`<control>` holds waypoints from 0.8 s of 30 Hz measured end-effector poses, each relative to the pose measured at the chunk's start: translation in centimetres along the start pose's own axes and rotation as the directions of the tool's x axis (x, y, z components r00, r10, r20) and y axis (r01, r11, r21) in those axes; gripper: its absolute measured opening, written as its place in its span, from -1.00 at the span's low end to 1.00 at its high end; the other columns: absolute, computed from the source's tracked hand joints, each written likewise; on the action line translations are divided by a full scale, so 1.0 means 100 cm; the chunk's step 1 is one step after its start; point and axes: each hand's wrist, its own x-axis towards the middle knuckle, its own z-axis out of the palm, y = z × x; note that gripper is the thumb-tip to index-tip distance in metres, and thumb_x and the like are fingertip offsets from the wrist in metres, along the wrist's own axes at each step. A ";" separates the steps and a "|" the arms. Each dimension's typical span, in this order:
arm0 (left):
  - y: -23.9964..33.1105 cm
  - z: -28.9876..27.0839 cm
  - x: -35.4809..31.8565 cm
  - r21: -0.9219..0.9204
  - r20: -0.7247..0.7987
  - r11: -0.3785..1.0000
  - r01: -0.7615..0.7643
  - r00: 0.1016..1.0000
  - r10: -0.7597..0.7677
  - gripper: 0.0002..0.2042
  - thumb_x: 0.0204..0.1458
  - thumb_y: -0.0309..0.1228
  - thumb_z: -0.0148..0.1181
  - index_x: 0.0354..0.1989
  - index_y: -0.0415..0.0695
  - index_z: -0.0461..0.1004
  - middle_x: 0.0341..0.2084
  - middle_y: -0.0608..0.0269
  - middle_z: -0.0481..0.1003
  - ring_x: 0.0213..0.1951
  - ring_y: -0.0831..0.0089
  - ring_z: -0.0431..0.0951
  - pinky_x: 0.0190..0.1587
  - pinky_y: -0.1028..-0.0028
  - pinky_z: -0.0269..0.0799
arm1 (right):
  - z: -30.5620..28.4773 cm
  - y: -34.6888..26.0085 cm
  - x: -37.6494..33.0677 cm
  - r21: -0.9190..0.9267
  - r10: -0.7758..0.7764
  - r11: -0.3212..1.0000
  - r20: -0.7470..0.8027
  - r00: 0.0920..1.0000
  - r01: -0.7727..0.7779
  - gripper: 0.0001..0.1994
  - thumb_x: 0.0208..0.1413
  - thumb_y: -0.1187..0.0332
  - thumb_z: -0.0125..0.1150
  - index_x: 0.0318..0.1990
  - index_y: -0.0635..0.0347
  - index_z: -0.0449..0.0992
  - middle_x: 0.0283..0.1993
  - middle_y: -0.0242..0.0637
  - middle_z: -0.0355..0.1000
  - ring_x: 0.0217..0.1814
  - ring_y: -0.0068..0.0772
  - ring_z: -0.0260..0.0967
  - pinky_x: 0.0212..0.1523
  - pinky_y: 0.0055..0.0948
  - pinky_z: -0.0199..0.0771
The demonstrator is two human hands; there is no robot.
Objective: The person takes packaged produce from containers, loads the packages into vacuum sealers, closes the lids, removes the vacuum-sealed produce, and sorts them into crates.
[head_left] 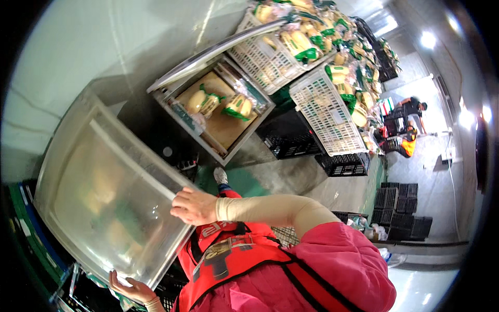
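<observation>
Clear domed lid (109,197), hinged, large, misted: right hand (193,206) lies on its upper edge, fingers curled over the rim; left hand (131,287) props its lower corner, fingers spread beneath. Beyond the right fingers: open machine chamber (218,112) holding bagged yellow produce (236,105). Farther off, above right: white crates (322,112) of similar bags stacked on black crates (291,138). Risk, as a judgement: the smooth, fogged lid could slip from either grip and drop, catching fingers at the rim.
</observation>
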 end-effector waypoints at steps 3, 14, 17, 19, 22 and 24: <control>0.044 0.005 0.043 -0.111 -0.156 0.989 -0.097 0.985 0.079 -0.73 0.03 -0.61 -0.06 -0.06 -0.32 0.29 -0.09 0.00 0.30 0.01 0.10 0.29 0.06 0.18 0.20 | 0.006 -0.001 -0.002 0.024 -0.041 0.999 -0.010 0.999 0.041 -0.77 -0.24 0.34 0.17 -0.38 0.12 0.31 -0.34 -0.30 0.16 -0.23 -0.34 0.17 -0.16 -0.34 0.13; 0.116 0.076 0.112 0.145 -0.016 0.965 -0.218 0.975 0.223 -0.79 -0.01 -0.48 0.06 -0.17 -0.11 0.41 -0.13 0.14 0.36 -0.06 0.16 0.31 -0.02 0.23 0.18 | -0.030 0.038 -0.042 0.320 0.088 0.947 -0.165 0.982 -0.031 -0.91 -0.10 0.43 0.04 -0.39 0.17 0.38 -0.33 -0.22 0.29 -0.23 -0.14 0.27 -0.18 -0.19 0.27; 0.124 0.077 0.117 0.211 0.006 0.945 -0.248 0.968 0.253 -0.82 -0.04 -0.50 0.06 -0.22 -0.12 0.42 -0.16 0.13 0.37 -0.08 0.17 0.31 -0.01 0.25 0.17 | -0.052 0.100 -0.086 0.270 0.475 0.877 -0.363 0.802 -0.397 -0.74 -0.21 0.58 0.03 -0.26 0.19 0.40 -0.35 -0.14 0.31 -0.25 -0.07 0.27 -0.16 -0.15 0.26; 0.131 0.076 0.119 0.238 0.032 0.937 -0.256 0.966 0.256 -0.83 -0.04 -0.51 0.06 -0.24 -0.13 0.42 -0.17 0.13 0.37 -0.09 0.16 0.32 -0.01 0.23 0.16 | -0.040 0.152 -0.116 0.190 0.627 0.774 -0.363 0.689 -0.604 -0.68 -0.22 0.62 0.00 -0.19 0.25 0.37 -0.32 -0.06 0.28 -0.23 0.00 0.25 -0.15 -0.14 0.26; 0.131 0.077 0.115 0.250 0.029 0.937 -0.244 0.969 0.245 -0.84 -0.04 -0.51 0.04 -0.25 -0.15 0.41 -0.18 0.11 0.37 -0.12 0.15 0.33 -0.02 0.23 0.17 | -0.005 0.219 -0.135 0.032 0.743 0.642 -0.274 0.611 -0.766 -0.52 -0.24 0.59 0.09 -0.02 0.31 0.27 -0.16 0.02 0.20 -0.09 0.09 0.18 -0.12 -0.07 0.25; 0.136 0.077 0.116 0.223 0.017 0.947 -0.233 0.972 0.235 -0.83 -0.06 -0.52 0.03 -0.26 -0.18 0.40 -0.20 0.08 0.37 -0.13 0.15 0.33 -0.05 0.25 0.19 | 0.019 0.241 -0.129 0.016 0.787 0.602 -0.186 0.589 -0.799 -0.51 -0.23 0.55 0.11 0.00 0.29 0.26 -0.15 0.02 0.20 -0.09 0.10 0.18 -0.13 -0.05 0.25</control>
